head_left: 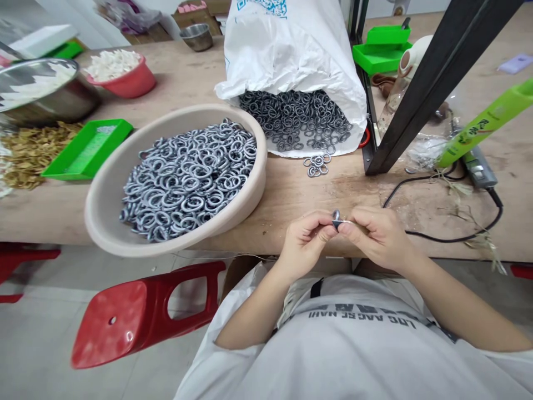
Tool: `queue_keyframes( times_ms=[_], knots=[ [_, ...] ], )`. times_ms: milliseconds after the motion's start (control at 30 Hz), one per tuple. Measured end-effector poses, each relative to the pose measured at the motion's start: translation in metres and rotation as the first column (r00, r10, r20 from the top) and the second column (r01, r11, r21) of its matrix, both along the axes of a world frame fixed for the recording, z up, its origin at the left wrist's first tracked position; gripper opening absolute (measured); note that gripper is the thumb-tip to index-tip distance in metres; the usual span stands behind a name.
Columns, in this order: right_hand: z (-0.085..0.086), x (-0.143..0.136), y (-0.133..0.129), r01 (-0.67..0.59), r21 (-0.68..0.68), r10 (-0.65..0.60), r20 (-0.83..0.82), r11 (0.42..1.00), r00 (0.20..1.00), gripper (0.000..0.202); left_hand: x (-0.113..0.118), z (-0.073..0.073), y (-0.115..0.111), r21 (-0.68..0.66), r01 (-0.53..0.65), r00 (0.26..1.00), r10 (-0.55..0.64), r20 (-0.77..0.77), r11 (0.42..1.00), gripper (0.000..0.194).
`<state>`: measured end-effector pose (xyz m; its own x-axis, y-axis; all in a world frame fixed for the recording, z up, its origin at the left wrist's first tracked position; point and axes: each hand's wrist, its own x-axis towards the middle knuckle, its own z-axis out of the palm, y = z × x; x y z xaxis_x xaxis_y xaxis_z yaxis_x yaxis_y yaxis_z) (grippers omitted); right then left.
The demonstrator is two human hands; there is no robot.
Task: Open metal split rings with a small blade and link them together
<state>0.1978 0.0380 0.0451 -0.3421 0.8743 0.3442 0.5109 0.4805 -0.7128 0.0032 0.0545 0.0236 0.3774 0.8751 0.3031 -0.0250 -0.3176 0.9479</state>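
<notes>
My left hand (307, 241) and my right hand (377, 233) meet at the table's front edge, fingertips nearly touching. Between them is a small grey ring (336, 216), pinched by the left thumb and forefinger. The right thumb and forefinger close on a thin white piece (346, 222) beside the ring; its exact shape is too small to tell. To the left, a beige basin (175, 247) holds a heap of grey rings (191, 183). Behind my hands lies an open white sack (287, 55) with more rings in its mouth, and a few loose rings (317, 165) lie before it.
A black metal frame (420, 100) rises right of the sack. A black cable (453, 240) and a green package (489, 122) lie at the right. Green trays, a red bowl (135, 80) and a steel bowl stand leftward. A red stool (110, 322) is below.
</notes>
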Motion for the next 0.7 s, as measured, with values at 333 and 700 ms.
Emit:
queue_keyframes(
  times_ms=[333,700],
  knots=[
    [0.002,0.003,-0.006,0.004,-0.088,-0.003,0.005,0.996,1.000,0.041,0.002,-0.004,0.000,0.027,0.014,1.000,-0.014,-0.017,1.000,0.006],
    [-0.024,0.012,0.050,0.272,-0.162,-0.279,-0.026,0.949,0.960,0.050,-0.041,0.043,-0.010,0.304,-0.138,0.967,0.195,-0.166,0.943,0.007]
  ],
)
